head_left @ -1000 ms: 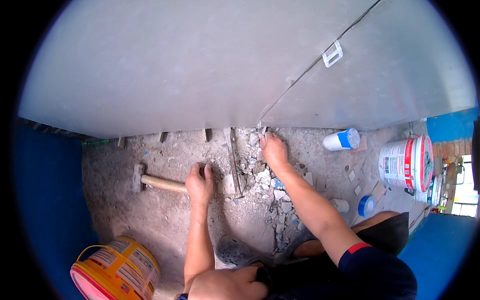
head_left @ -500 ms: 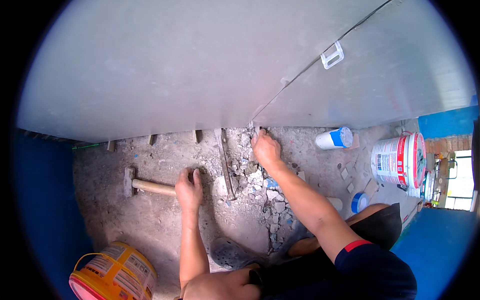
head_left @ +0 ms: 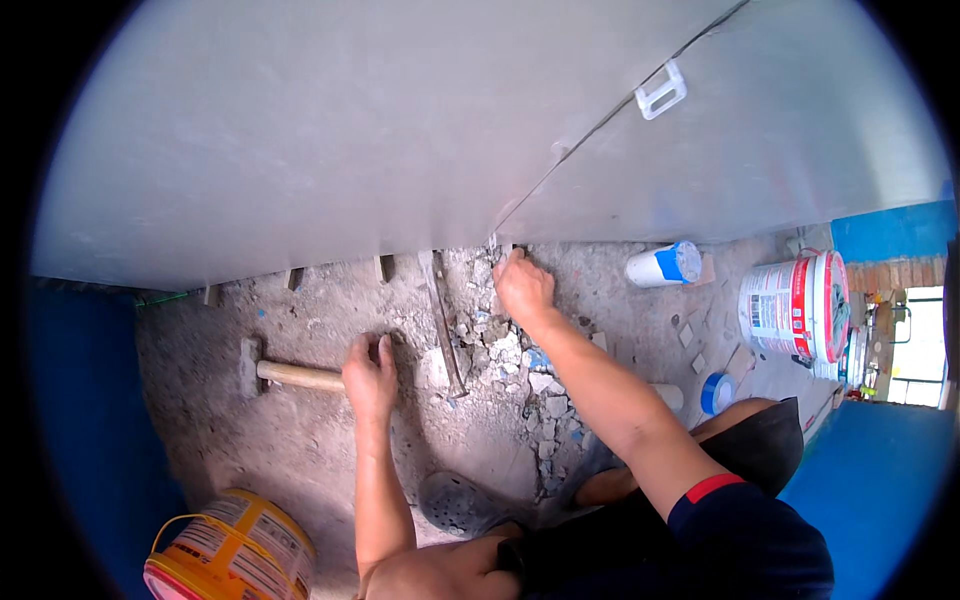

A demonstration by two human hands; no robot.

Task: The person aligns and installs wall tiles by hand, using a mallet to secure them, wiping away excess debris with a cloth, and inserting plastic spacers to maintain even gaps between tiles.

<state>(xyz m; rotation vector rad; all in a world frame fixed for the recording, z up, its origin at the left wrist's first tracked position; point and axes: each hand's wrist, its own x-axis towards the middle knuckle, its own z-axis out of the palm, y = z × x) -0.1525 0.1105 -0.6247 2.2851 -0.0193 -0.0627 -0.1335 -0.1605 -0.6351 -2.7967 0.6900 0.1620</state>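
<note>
A large pale grey panel (head_left: 330, 120) spans the upper view, with a dark seam carrying a white U-shaped plastic piece (head_left: 662, 98). My right hand (head_left: 522, 290) is closed at the panel's lower edge, just below the seam, on something I cannot make out. My left hand (head_left: 370, 378) is loosely curled, thumb and fingers apart, beside the end of a wooden-handled hammer (head_left: 300, 374). Nothing shows between its fingers. Between my hands lie a long metal bar (head_left: 439, 310) with a bent end and broken rubble (head_left: 545, 420).
Short blocks (head_left: 383, 268) show under the panel's edge. At right are a white cylinder (head_left: 655, 266), a white bucket (head_left: 780, 308), blue tape (head_left: 717, 393) and loose tiles. A yellow bucket (head_left: 255, 550) stands lower left, by a blue wall (head_left: 90, 400). My feet (head_left: 460, 500) are below.
The view has shifted, so the scene sits a little further left. My right hand's fingers have bent further at the panel's edge. My left hand remains beside the hammer handle.
</note>
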